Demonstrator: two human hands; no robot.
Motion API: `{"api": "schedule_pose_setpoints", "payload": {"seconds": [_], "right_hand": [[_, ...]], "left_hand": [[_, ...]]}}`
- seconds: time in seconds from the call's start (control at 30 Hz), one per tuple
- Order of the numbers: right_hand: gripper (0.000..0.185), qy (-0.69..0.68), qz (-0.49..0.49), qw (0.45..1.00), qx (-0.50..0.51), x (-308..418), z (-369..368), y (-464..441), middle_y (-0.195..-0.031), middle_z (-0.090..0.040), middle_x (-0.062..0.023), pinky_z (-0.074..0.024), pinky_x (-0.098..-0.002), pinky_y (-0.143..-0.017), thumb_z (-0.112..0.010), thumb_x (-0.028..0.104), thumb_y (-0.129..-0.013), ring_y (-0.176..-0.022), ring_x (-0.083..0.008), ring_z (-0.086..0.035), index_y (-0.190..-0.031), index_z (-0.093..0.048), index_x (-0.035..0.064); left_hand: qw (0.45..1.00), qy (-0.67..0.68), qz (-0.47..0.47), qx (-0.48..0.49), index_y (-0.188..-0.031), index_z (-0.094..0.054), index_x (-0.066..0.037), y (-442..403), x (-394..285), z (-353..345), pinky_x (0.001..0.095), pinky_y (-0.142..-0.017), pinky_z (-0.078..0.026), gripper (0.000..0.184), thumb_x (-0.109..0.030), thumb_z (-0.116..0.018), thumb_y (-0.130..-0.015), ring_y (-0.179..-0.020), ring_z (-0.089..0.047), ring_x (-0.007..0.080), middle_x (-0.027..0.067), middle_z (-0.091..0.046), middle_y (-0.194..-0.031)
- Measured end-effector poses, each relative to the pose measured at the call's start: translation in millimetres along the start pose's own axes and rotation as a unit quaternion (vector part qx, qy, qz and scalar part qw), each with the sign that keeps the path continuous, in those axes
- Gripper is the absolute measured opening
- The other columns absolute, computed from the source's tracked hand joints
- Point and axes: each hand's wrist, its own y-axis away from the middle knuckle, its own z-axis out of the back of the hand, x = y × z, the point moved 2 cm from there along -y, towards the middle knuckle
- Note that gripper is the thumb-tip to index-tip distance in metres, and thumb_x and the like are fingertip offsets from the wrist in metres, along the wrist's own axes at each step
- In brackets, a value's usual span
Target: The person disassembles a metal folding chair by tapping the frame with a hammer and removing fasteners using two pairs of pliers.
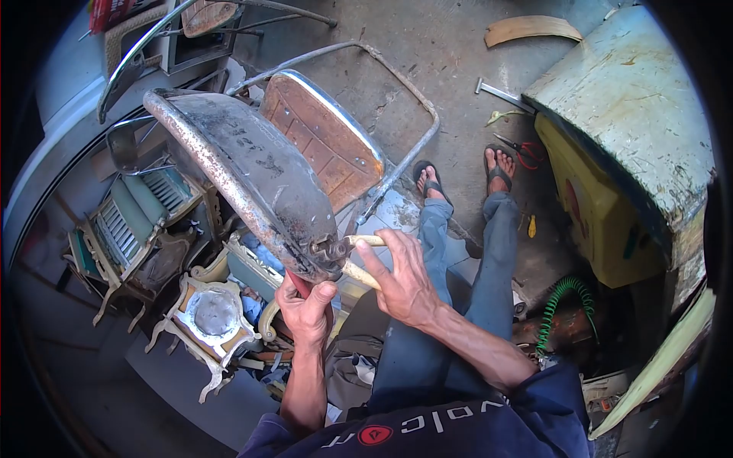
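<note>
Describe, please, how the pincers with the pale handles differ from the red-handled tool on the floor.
The pincers have pale yellowish handles; the red-handled tool has red ones.
The pincers are held in the right hand, at the dark shell's edge; the red-handled tool lies on the floor.
Both are two-handled hand tools.

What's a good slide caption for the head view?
Right hand holds pale-handled pliers at one end of a dark, rust-edged panel; left hand grips a red object there.
</note>
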Motion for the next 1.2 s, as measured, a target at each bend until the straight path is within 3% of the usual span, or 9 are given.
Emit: {"api": "schedule_pose_setpoints", "payload": {"seconds": [0.17,0.43,0.53,0.67,0.77,0.83,0.9,1.03,1.2], "right_hand": [[0.096,-0.063,-0.096,0.993,-0.020,11,3,-12,-0.134,-0.049,-0.0279,-0.0411,-0.0545,-0.105,-0.072,-0.005,-0.066,-0.119,-0.0454,-0.053,-0.154,-0.035,-0.0057],[0.079,-0.016,-0.116,0.993,0.009,20,7,-12,-0.125,-0.050,-0.0293,-0.0433,-0.0531,-0.100,-0.069,-0.003,-0.071,-0.113,-0.0479,-0.053,-0.144,-0.039,-0.0079],[0.077,-0.037,-0.161,0.984,0.059,29,11,-12,-0.123,-0.050,-0.0311,-0.0453,-0.0522,-0.098,-0.068,-0.001,-0.073,-0.111,-0.0489,-0.054,-0.143,-0.038,-0.0097],[0.074,-0.025,-0.204,0.972,0.117,51,31,-12,-0.121,-0.051,-0.0318,-0.0463,-0.0518,-0.101,-0.063,-0.001,-0.076,-0.112,-0.0499,-0.056,-0.144,-0.036,-0.0086],[0.074,-0.005,-0.236,0.961,0.144,66,41,-18,-0.124,-0.052,-0.0310,-0.0464,-0.0502,-0.103,-0.061,0.000,-0.077,-0.118,-0.0491,-0.056,-0.147,-0.037,-0.0052],[0.072,0.018,-0.300,0.940,0.163,73,49,-19,-0.113,-0.059,-0.0191,-0.0490,-0.0429,-0.099,-0.059,-0.001,-0.073,-0.109,-0.0367,-0.062,-0.144,-0.044,0.0003],[0.072,0.016,-0.322,0.930,0.179,78,56,-21,-0.107,-0.059,-0.0136,-0.0505,-0.0394,-0.093,-0.059,-0.001,-0.072,-0.099,-0.0294,-0.062,-0.143,-0.045,0.0023],[0.071,0.049,-0.276,0.947,0.157,58,44,-17,-0.111,-0.059,-0.0153,-0.0495,-0.0399,-0.096,-0.057,-0.001,-0.072,-0.102,-0.0305,-0.061,-0.143,-0.046,0.0014],[0.073,0.100,-0.085,0.986,0.103,12,25,-26,-0.125,-0.052,-0.0286,-0.0432,-0.0506,-0.106,-0.058,-0.002,-0.072,-0.117,-0.0499,-0.053,-0.143,-0.040,-0.0049]], "left_hand": [[1.000,-0.016,-0.018,-0.006,-0.137,-0.059,0.009,3,7,1,0.0337,-0.103,-0.046,0.071,-0.028,-0.091,-0.085,-0.112,-0.063,0.0186,0.0110,-0.069,-0.126],[0.991,0.103,-0.076,-0.031,-0.142,-0.053,0.007,9,6,-9,0.0359,-0.109,-0.043,0.052,-0.019,-0.071,-0.101,-0.124,-0.059,0.0211,0.0134,-0.059,-0.140],[0.982,0.186,0.013,-0.036,-0.114,-0.062,-0.003,19,0,7,0.0435,-0.104,-0.048,0.022,0.000,-0.063,-0.092,-0.119,-0.061,0.0241,0.0161,-0.060,-0.133],[0.978,0.155,0.137,0.020,-0.108,-0.061,-0.008,33,10,38,0.0476,-0.110,-0.043,0.037,0.002,-0.059,-0.072,-0.131,-0.054,0.0287,0.0177,-0.056,-0.142],[0.981,0.102,0.133,0.101,-0.108,-0.061,-0.007,44,36,49,0.0439,-0.114,-0.038,0.035,0.004,-0.057,-0.074,-0.138,-0.048,0.0273,0.0171,-0.053,-0.147],[0.979,0.048,0.141,0.137,-0.115,-0.059,-0.005,49,39,50,0.0409,-0.113,-0.040,0.040,0.007,-0.052,-0.078,-0.135,-0.051,0.0256,0.0147,-0.050,-0.146],[0.979,0.063,0.049,0.186,-0.143,-0.053,-0.001,47,49,49,0.0299,-0.094,-0.047,0.062,0.004,-0.052,-0.081,-0.101,-0.055,0.0154,0.0066,-0.055,-0.128],[0.944,0.220,0.123,0.212,-0.149,-0.048,0.001,43,49,49,0.0278,-0.093,-0.048,0.069,0.007,-0.049,-0.080,-0.100,-0.056,0.0143,0.0077,-0.054,-0.128],[0.959,0.048,0.003,0.280,-0.145,-0.051,0.003,27,47,63,0.0356,-0.099,-0.048,0.069,0.010,-0.048,-0.076,-0.109,-0.060,0.0215,0.0137,-0.051,-0.130]]}}
